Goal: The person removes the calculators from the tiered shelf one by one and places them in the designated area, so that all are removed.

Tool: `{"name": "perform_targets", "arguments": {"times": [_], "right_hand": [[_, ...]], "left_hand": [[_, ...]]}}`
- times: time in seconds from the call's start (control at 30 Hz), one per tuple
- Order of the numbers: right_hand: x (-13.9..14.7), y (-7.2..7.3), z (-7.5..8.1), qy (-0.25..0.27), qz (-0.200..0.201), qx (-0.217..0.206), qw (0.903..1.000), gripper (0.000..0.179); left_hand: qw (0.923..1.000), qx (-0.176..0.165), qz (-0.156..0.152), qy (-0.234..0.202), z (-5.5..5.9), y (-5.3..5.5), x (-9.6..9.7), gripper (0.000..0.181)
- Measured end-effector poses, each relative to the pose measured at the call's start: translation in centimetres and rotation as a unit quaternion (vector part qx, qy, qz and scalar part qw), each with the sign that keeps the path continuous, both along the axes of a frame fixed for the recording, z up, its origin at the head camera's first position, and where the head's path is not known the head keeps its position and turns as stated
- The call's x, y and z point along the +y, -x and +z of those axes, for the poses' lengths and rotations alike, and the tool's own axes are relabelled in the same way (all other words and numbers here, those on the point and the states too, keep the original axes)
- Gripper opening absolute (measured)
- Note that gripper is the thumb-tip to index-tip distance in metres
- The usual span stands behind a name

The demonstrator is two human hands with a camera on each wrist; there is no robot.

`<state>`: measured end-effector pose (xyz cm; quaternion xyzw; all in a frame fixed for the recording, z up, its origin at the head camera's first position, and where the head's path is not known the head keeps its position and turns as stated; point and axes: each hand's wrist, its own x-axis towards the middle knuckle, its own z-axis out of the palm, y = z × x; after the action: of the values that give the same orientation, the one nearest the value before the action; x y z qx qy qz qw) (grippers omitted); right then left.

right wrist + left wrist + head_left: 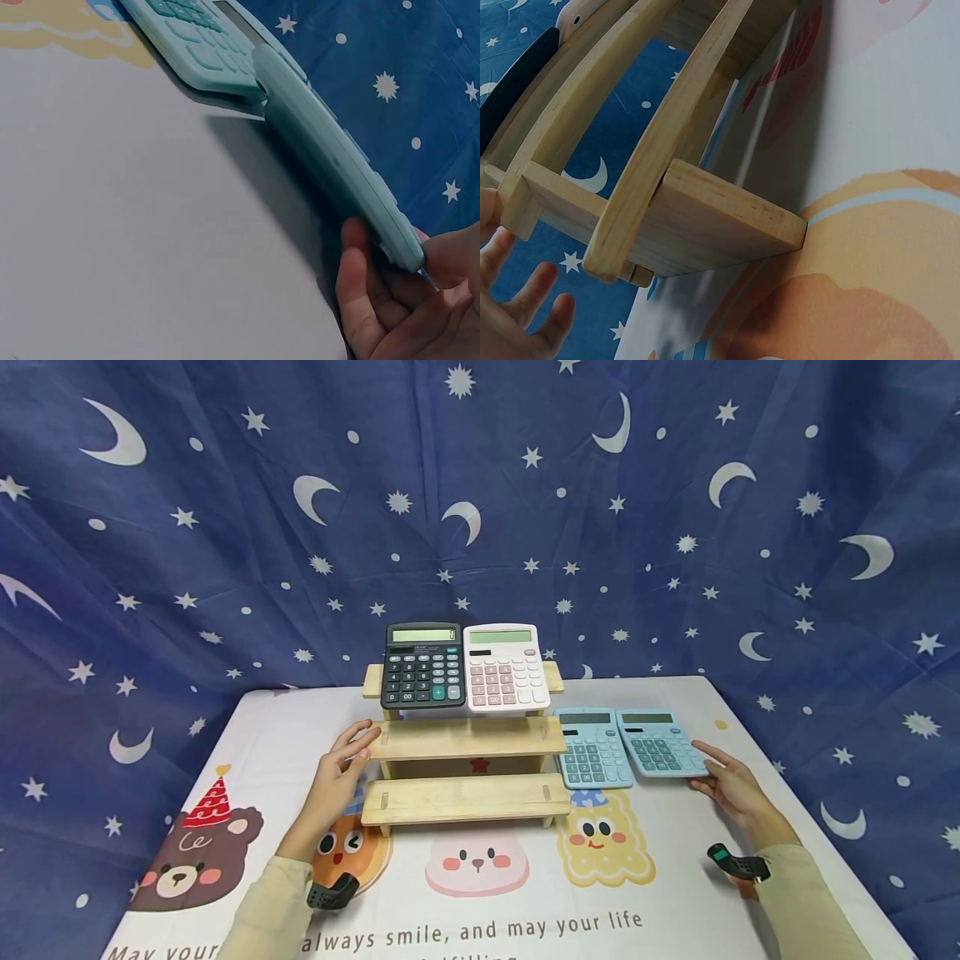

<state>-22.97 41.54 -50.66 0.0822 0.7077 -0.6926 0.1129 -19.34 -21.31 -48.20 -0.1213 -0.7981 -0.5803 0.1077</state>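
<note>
At the left end of a three-step wooden rack (468,739), my left hand (333,781) touches the middle step, its fingers loosely extended and spread in the left wrist view. My right hand (731,787) pinches the lower right corner of a light-blue calculator (660,743), thumb above and fingers below. That calculator's held end is tilted up off the table in the right wrist view. Close on its left lies another light-blue calculator (595,750). On the top step, a black calculator (423,667) and a white one with pink keys (506,668) lean side by side.
The middle step (465,739) and bottom step (465,799) show bare wood. A white tablecloth (390,906) with cartoon prints and lettering covers the table. Behind hangs a dark-blue curtain (480,568) with moons and stars. Black bands (738,864) are on both wrists.
</note>
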Motion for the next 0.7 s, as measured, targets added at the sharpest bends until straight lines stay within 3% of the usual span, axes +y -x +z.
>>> {"name": "perform_targets", "arguments": {"times": [0.07,0.27,0.43,0.7], "right_hand": [[-0.1,0.0,0.1,-0.006,-0.007,-0.003,1.0,0.056],[-1.0,-0.2,0.6,-0.103,-0.01,-0.006,0.9946,0.06],[-1.5,-0.6,1.4,-0.154,0.002,-0.013,0.988,0.068],[-1.7,-1.3,2.1,-0.184,0.017,-0.006,0.9827,0.071]], "left_hand": [[1.0,0.002,-0.001,0.0,0.0,0.0,0.0,0.04],[1.0,0.009,0.0,0.0,0.2,0.0,0.1,0.04],[1.0,0.007,0.002,0.003,0.1,0.0,0.1,0.039],[1.0,0.006,0.0,0.004,0.0,-0.1,0.1,0.04]]}}
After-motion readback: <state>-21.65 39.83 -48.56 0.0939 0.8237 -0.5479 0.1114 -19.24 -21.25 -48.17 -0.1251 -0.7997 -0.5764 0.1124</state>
